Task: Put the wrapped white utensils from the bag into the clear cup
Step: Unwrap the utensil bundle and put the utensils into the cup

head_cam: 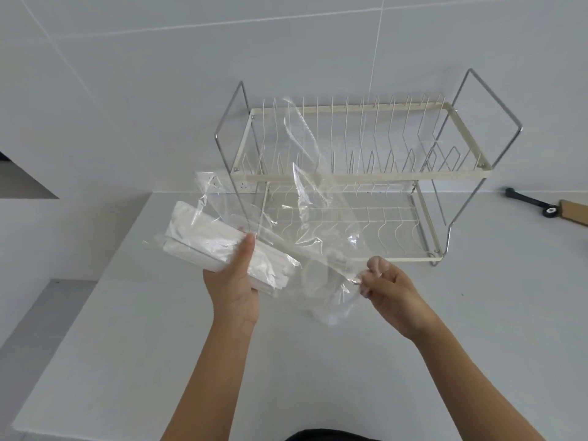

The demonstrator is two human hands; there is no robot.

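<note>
Fingers point(246, 249) of the left hand point(234, 288) wrap a bundle of wrapped white utensils point(219, 246), thumb pressed on top, other fingers hidden under it. Bundle sits in front of and left of the dish rack point(359, 176), held above the counter point(159, 313), tilted with its far end up-left. Clear film covers the bundle; can't tell how many utensils are in it.

Clear bag point(318, 198) hangs loose between the two hands, in front of the dish rack's left half. Its upper flap stands up across the rack's top tier, its lower part drapes down toward the counter. Utensil bundle looks at least partly inside or at the bag's mouth; exact boundary can't be told through the film.

Clear cup point(321, 288) shows faintly through the bag, on the counter just in front of the rack, between the hands. Rim is visible as a curved outline, the rest is blurred by plastic.

Right hand point(388, 288) sits in front of the rack's middle, thumb and fingertips pinched narrow on the bag's edge, other fingers curled.

Dish rack is two-tier, cream frame with wire prongs, against a tiled wall point(159, 90). Right of the rack, a black tool point(531, 203) lies on the counter touching a brown cardboard piece point(572, 211) at the frame edge.
</note>
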